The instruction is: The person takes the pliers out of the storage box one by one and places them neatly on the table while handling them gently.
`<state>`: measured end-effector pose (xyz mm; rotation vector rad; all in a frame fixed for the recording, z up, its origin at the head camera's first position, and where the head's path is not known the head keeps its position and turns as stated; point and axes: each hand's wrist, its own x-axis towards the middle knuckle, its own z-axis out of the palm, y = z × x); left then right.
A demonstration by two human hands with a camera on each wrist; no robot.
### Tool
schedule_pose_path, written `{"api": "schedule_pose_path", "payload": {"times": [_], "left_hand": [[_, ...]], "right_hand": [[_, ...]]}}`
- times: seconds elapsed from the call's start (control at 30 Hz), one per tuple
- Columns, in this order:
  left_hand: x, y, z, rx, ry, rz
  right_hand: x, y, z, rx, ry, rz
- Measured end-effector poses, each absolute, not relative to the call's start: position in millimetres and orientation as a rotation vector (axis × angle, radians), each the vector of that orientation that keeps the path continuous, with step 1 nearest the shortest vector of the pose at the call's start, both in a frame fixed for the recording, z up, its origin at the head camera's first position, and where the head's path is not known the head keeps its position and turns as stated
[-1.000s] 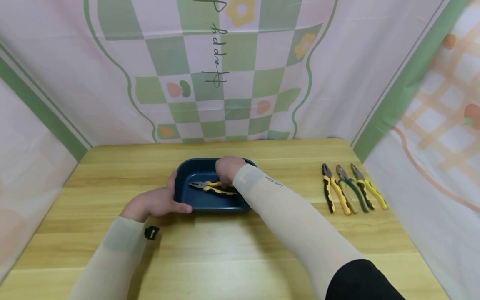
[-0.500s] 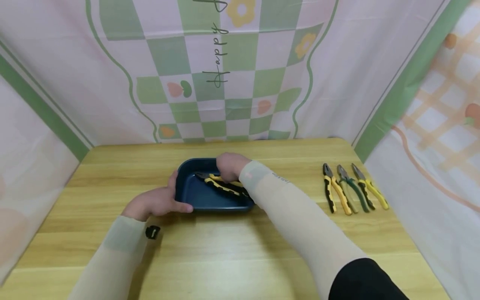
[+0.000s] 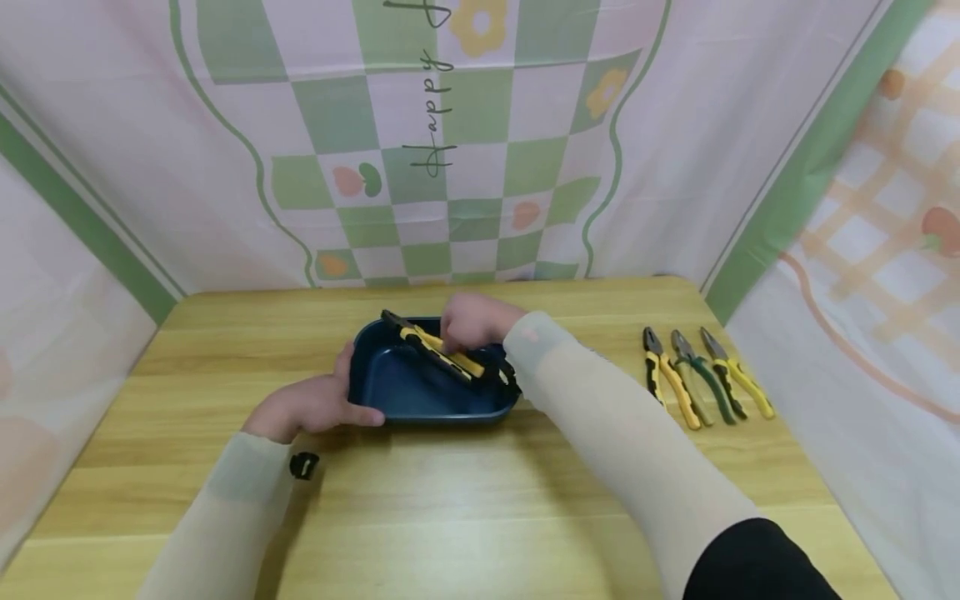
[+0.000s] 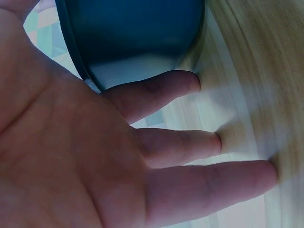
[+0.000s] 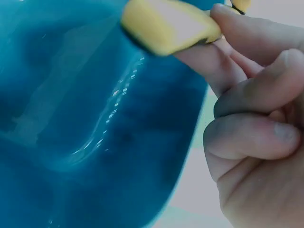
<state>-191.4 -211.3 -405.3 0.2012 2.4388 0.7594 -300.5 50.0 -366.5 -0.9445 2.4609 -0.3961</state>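
A dark blue rectangular tray stands on the wooden table. In it, tilted with the jaws up over its back left rim, is a pair of pliers with yellow and black handles. My right hand pinches one handle between thumb and index finger; the right wrist view has the yellow handle end close up and the other fingers curled. My left hand rests against the tray's left end, thumb by the front left corner. In the left wrist view its fingers are straight and spread beside the tray wall.
On the table's right side lie three pliers in a row: yellow-orange and black ones, green-handled ones, and bright yellow and black ones. A patterned cloth hangs behind the table and along both sides.
The pliers were lying low in the tray; my right hand has lifted and turned them, moving slightly right and back. My left hand has kept its place at the tray.
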Motion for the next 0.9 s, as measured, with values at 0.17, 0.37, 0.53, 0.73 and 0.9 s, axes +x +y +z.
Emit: {"api": "schedule_pose_path", "payload": {"times": [0.17,0.37,0.53,0.73,0.9], "left_hand": [[-191,-211,-406,0.193,2.439,0.770],[-191,-212,-406,0.192,2.443,0.764],[-191,-212,-407,0.196,2.436,0.781],[-190,-213,-408,0.210,2.439,0.780],[-190,-213,-408,0.215,2.442,0.768]], "right_hand": [[-300,58,-361,-0.990,2.462,-0.544],[-299,77,-361,-0.895,2.460,-0.743],[-301,98,-361,-0.670,2.474,-0.923],[-307,130,-360,-0.439,2.532,-1.046],[-313,159,-359,-0.330,2.527,-1.109]]}}
